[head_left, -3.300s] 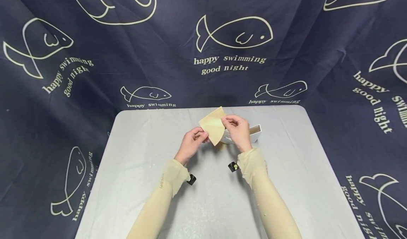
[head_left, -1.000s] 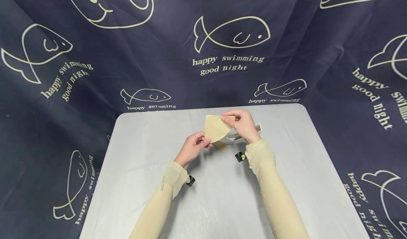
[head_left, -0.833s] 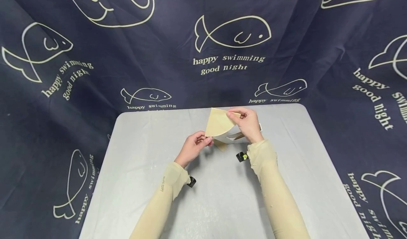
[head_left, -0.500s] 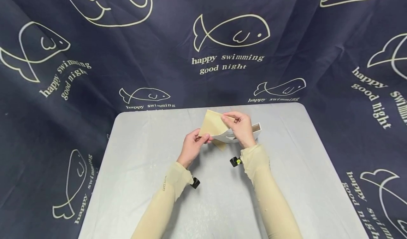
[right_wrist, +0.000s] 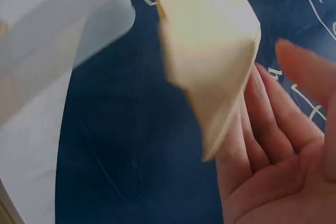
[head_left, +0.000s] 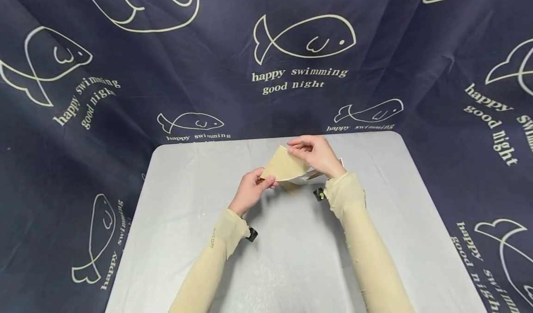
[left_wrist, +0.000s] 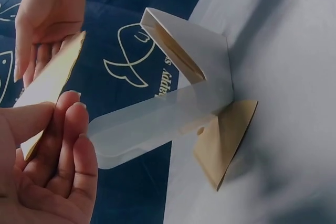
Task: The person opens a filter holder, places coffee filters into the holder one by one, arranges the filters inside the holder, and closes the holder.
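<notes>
A tan cone-shaped coffee filter point(head_left: 285, 166) is held above the far part of the table. My left hand point(head_left: 251, 190) pinches its lower left corner between thumb and fingers. In the right wrist view, my right hand point(right_wrist: 273, 150) has its fingers extended behind the filter point(right_wrist: 210, 35), touching or very near it, the thumb well apart. Beyond the hands stands a white box point(left_wrist: 212, 51) with a slot-like opening, partly hidden by my right hand in the head view. A translucent rounded strip point(left_wrist: 147, 129) sticks out from it. Another tan filter point(left_wrist: 226, 145) pokes out at the box's base.
The table point(head_left: 291, 266) has a pale grey cover. Dark blue curtains point(head_left: 233, 86) with fish prints surround it at the back and both sides. A small black camera point(head_left: 251, 234) sits at the left wrist, another camera point(head_left: 319, 194) at the right.
The held filter has been turned and tilted between the hands. My right thumb and fingers, which pinched its upper right edge, have loosened and moved slightly up and right. My left hand keeps its pinch.
</notes>
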Demonstrator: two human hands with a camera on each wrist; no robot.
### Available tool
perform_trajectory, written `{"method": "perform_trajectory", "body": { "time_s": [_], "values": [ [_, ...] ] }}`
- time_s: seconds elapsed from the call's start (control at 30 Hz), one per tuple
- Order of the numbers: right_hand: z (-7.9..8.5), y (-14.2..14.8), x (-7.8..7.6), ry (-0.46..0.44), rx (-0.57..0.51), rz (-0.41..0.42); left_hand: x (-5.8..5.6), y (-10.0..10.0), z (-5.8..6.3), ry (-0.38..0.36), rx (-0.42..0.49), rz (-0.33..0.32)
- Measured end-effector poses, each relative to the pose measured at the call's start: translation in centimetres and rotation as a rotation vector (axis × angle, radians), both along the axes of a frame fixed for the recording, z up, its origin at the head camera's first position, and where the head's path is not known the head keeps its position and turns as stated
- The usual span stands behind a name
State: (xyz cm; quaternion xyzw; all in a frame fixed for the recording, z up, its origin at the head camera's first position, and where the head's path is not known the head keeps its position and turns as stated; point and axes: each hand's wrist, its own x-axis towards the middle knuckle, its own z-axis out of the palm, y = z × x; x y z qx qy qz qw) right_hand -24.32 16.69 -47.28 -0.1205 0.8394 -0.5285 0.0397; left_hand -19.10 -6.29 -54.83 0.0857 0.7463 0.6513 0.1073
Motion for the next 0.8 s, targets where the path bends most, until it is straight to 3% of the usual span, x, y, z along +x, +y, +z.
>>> {"method": "perform_trajectory", "body": {
  "time_s": [0.13, 0.2, 0.37, 0.57, 0.8],
  "values": [
    [-0.6, -0.3, -0.2, -0.013, 0.067, 0.046, 0.0, 0.0, 0.2, -0.013, -0.036, -0.009],
    [-0.8, -0.4, -0.1, -0.016, 0.067, 0.037, 0.0, 0.0, 0.1, -0.021, 0.002, -0.006],
    [-1.4, -0.2, 0.2, -0.021, -0.08, -0.084, -0.4, -0.4, -0.4, -0.042, 0.146, 0.027],
    [-2.3, 0.2, 0.5, -0.019, -0.26, -0.215, -0.6, 0.1, -0.3, -0.013, 0.211, 0.038],
    [-3.2, -1.0, 1.2, -0.044, -0.264, -0.153, -0.5, 1.7, 0.0, -0.024, 0.163, 0.102]
  ]
}}
